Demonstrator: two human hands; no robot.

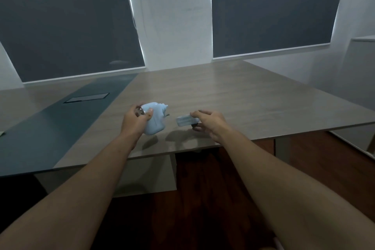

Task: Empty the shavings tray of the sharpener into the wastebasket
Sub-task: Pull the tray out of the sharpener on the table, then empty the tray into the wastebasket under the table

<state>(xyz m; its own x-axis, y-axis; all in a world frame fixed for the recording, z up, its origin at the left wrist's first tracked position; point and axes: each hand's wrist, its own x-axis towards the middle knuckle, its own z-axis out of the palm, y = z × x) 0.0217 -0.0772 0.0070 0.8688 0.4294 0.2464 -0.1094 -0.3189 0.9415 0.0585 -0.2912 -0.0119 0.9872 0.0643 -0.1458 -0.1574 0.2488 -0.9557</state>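
A light blue sharpener with a metal end is lifted just over the wooden table, near its front edge. My left hand grips it from the left side. To its right, my right hand holds a small translucent blue shavings tray by one end, apart from the sharpener body. Whatever the tray holds cannot be made out. No wastebasket is in view.
A dark blue-grey strip with a rectangular cable hatch runs along the table on the left. Dark blinds cover two windows behind. Wooden floor shows below the table's front edge, and a white ledge stands at the far right.
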